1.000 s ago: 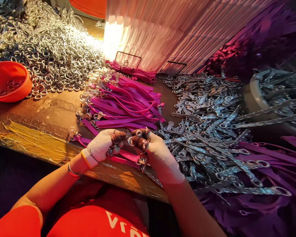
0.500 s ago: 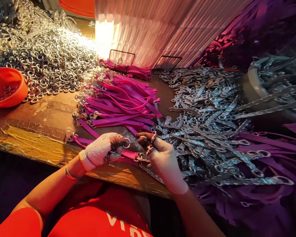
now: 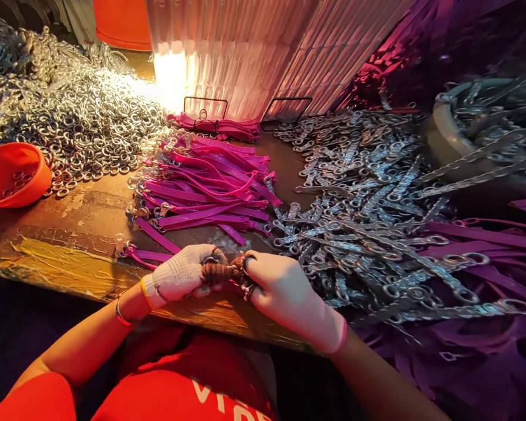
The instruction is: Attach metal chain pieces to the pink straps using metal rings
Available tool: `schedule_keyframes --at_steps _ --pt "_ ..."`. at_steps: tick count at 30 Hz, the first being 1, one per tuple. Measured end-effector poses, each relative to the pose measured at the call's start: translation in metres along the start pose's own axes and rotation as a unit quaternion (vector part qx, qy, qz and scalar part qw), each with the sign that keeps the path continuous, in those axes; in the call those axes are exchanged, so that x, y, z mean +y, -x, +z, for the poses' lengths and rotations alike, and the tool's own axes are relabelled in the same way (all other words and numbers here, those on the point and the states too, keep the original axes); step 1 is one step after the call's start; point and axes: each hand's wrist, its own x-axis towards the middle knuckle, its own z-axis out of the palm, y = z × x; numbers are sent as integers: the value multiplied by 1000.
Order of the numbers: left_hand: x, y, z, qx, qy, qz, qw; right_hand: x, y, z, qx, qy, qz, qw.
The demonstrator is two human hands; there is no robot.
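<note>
A: What is changing?

B: The gap is closing. The right hand [image 3: 284, 289] is meeting the left hand [image 3: 179, 275] at the fingertips, whereas 0.5 s ago the 2 are standing apart.

A: And the ring?

B: It is vanishing from sight. 0.5 s ago it is showing at the left fingertips; now the gloved fingers are covering it. I am judging that it is sitting where the 2 hands are touching.

A: What is each hand doing?

B: The left is pinching tight, very likely on the ring. The right is bunching its fingers against the left's, with its thumb bending. Whether it is clamping on anything, I cannot tell.

A: What does that mean for the work?

B: Both hands are sharing 1 small spot, so the work is probably calling for 2-handed force or fine fitting there.

A: And around them?

B: A strap [image 3: 153, 255] is lying on the table [image 3: 76, 216], running behind the left hand. The strap heap [image 3: 210, 193] is spreading just beyond the hands, links [image 3: 359, 234] are crowding the right side, and the ring heap [image 3: 114, 126] is lying far left, beside the bowl [image 3: 41, 187].
</note>
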Motion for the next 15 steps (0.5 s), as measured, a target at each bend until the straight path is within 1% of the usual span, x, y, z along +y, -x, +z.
schedule_keyframes --at_steps 2,3,5,7,8,9,10,11,12,13,14,15 --pt "3 3 1 -20 -35 -1 999 -4 0 -3 -20 -69 7 997" --pt "3 3 3 -23 -36 -5 999 -7 1 -3 -14 -81 12 997" --pt "1 -1 5 -19 16 -18 1000 -13 5 2 36 -41 21 998" --pt "-2 -6 7 -6 107 -28 994 -18 9 10 97 32 16 995" --pt "-3 -10 7 1 141 -30 989 -18 11 15 117 53 15 992" --pt "-2 -14 6 3 151 -30 988 -17 12 19 127 53 22 990" --pt "2 -19 4 7 127 -22 992 -15 13 23 132 32 38 990" --pt "8 -26 1 21 61 2 998 -11 14 26 138 -1 64 988" --pt "17 -34 -3 43 -28 39 998 -7 14 28 146 -37 97 984" --pt "28 -45 -7 71 -117 83 987 -2 13 29 153 -68 133 977" --pt "41 -58 -11 111 -212 134 962 1 12 29 155 -93 165 969" --pt "54 -74 -14 145 -266 167 938 3 11 29 153 -109 191 963"
